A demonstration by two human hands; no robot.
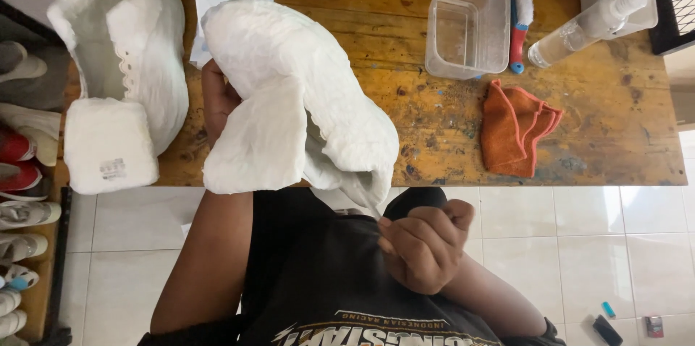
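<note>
Left hand (pixel 217 100) clamped on white wrapped shoe (pixel 289 93), right hand (pixel 423 245) pinching its white strand (pixel 368 205), labelled white block (pixel 108 145) on wooden table (pixel 615 143)

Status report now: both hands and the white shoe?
Left hand grips white shoe above table. Right hand pinches its lace. Nothing blocking.

On the wooden table (pixel 434 118): a clear tub (pixel 467 20), a red-handled brush (pixel 519 31), a spray bottle (pixel 586 26), an orange cloth (pixel 515 127). Shoes (pixel 22 165), perhaps racked, line the left edge.
</note>
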